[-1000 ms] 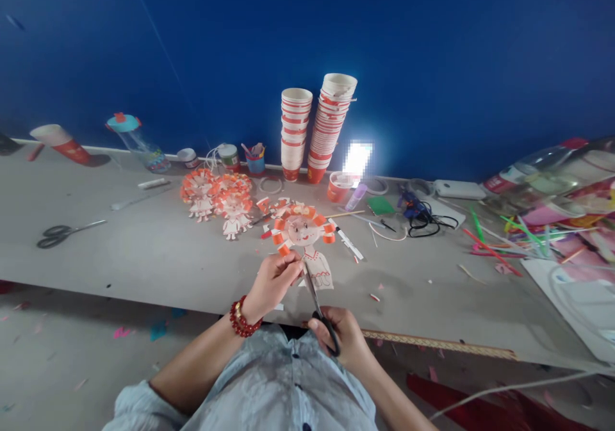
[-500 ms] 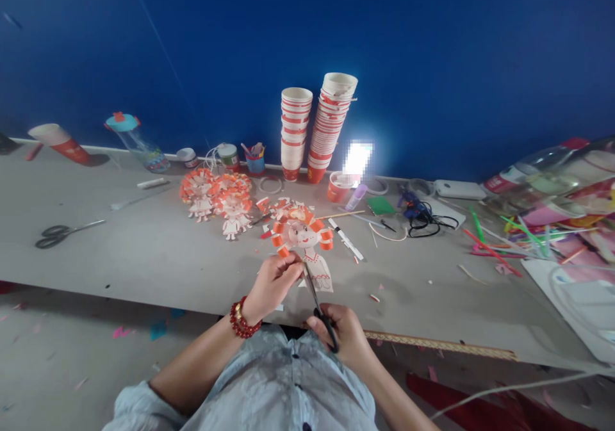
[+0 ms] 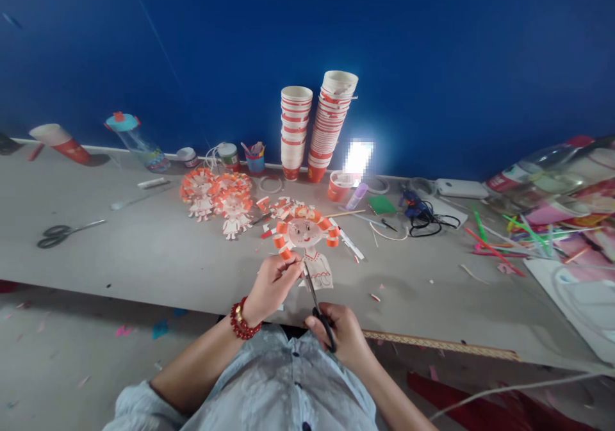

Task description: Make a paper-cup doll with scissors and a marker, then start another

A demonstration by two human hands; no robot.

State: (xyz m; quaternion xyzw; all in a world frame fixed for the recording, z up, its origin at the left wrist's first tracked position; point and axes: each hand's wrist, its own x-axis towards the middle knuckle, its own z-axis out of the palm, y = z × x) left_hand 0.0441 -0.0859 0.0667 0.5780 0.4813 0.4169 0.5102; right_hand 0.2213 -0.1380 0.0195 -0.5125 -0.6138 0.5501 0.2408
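My left hand (image 3: 275, 282) pinches the left edge of a paper doll (image 3: 306, 234), which has a drawn face, orange curled strips for hair and a dress with red lines. In my right hand (image 3: 340, 332) is a pair of black-handled scissors (image 3: 314, 300), its blades pointing up against the doll's left side by my left fingertips. Whether the blades are apart is too small to tell. Behind the doll lie orange and white paper pieces (image 3: 283, 207). Several finished-looking paper dolls (image 3: 235, 216) with curly orange hair lie to the left.
Two tall stacks of paper cups (image 3: 295, 130) stand by the blue wall, beside a glowing blurred screen (image 3: 359, 159). Another pair of scissors (image 3: 60, 234) lies at left. A glue stick (image 3: 357, 196), a corded blue tool (image 3: 416, 207) and coloured straws (image 3: 494, 252) are to the right.
The doll's head has turned a little and shifted right, so its face and right curls show more fully. Both hands keep their hold in nearly the same place.
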